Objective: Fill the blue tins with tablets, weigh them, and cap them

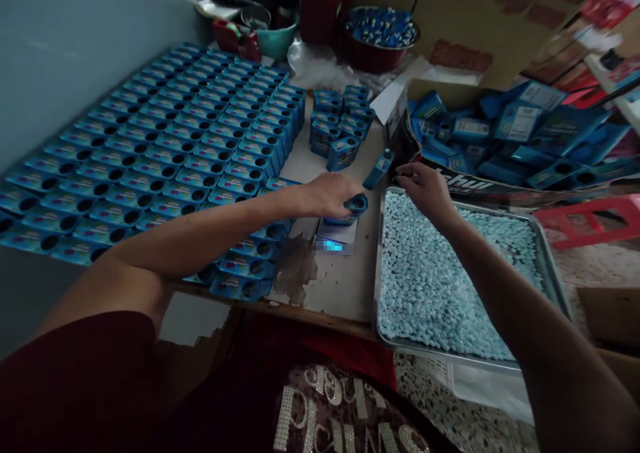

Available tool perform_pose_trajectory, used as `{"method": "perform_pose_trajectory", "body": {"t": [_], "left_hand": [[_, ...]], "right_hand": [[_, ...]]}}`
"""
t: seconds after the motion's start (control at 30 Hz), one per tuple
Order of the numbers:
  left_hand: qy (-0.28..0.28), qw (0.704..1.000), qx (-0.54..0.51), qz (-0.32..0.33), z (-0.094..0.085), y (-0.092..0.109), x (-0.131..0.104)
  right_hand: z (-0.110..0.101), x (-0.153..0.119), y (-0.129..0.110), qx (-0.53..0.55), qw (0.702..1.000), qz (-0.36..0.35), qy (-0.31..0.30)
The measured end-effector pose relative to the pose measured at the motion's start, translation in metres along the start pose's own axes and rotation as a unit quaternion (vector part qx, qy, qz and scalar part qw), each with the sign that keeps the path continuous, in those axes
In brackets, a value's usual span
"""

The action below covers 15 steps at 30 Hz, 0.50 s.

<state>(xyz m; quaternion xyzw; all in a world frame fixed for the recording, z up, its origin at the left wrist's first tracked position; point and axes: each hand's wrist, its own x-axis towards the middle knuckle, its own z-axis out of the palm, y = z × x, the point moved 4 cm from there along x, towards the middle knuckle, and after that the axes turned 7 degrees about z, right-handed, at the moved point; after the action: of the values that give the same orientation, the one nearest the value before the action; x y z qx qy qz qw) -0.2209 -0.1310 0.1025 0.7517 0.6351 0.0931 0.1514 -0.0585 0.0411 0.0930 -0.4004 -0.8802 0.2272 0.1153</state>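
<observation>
My left hand [334,193] is closed around a small blue cardboard box [354,208] with a dark round hole in its top. That box is over a small white digital scale [336,234], whose display glows blue. Above the upper left corner of a metal tray [379,266] is my right hand [425,185], its fingers curled together; anything in them is too small to make out. Just left of those fingertips stands another blue box [379,168], tilted and apparently apart from them. Pale blue pellets [440,280] fill the tray.
Rows of blue boxes [165,140] cover the table's left side. A smaller group of boxes [343,123] stands behind the scale. At right, a large carton [400,116] holds jumbled blue boxes. Behind are a red bowl [367,56] of blue-and-white pieces and a teal basin [277,40].
</observation>
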Motion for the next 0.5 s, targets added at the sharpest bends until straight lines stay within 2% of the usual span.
{"method": "perform_pose_trajectory", "body": {"t": [0.07,0.13,0.2,0.27,0.37,0.5], "left_hand": [[0.037,0.999,0.021,-0.021,-0.021,-0.017,-0.003],[0.06,0.997,0.031,-0.032,-0.039,-0.044,-0.006],[0.051,0.998,0.034,-0.032,-0.048,-0.074,-0.011],[0.023,0.999,0.035,-0.021,-0.047,-0.099,-0.019],[-0.033,0.999,0.023,-0.013,-0.035,-0.125,-0.035],[-0.084,0.996,-0.007,-0.027,-0.02,-0.142,-0.049]], "right_hand": [[0.002,0.006,-0.006,-0.142,0.99,0.015,0.017],[0.014,0.016,-0.012,-0.239,0.97,0.032,-0.019],[0.029,0.03,-0.014,-0.296,0.952,0.047,-0.058],[0.04,0.047,-0.01,-0.325,0.941,0.06,-0.067],[0.044,0.066,-0.004,-0.329,0.942,0.042,-0.043],[0.035,0.057,-0.008,-0.293,0.955,-0.013,-0.046]]}}
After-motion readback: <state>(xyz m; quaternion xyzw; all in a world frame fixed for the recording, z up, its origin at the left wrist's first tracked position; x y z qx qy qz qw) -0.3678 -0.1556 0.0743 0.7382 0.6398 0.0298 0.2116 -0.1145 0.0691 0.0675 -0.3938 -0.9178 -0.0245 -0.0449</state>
